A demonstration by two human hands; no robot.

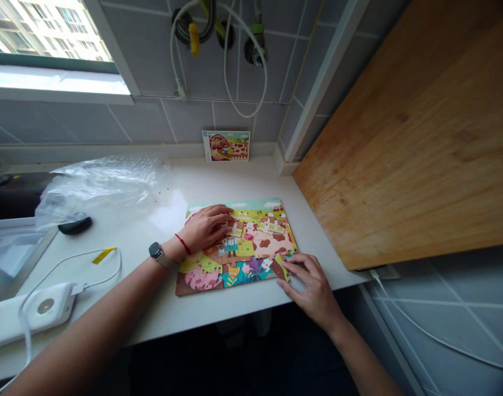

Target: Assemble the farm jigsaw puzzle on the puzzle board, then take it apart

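Note:
A partly assembled farm-scene jigsaw puzzle [238,247] lies flat on the white counter [160,308], with a cow, a pig and flowers on its pieces. My left hand [205,228] rests across its upper left area, the fingers covering some pieces. A red string and a smartwatch circle that wrist. At the lower right corner, my right hand [307,283] has its fingers on a tilted yellow and brown jigsaw piece [281,268]. A small picture card [226,146] of the same farm scene leans against the tiled wall behind.
A crumpled clear plastic bag [103,187] and a dark computer mouse [75,224] lie to the left. A white power bank [28,316] with a white cable sits at the front left. A large wooden board [403,148] leans at the right, below hoses on the wall.

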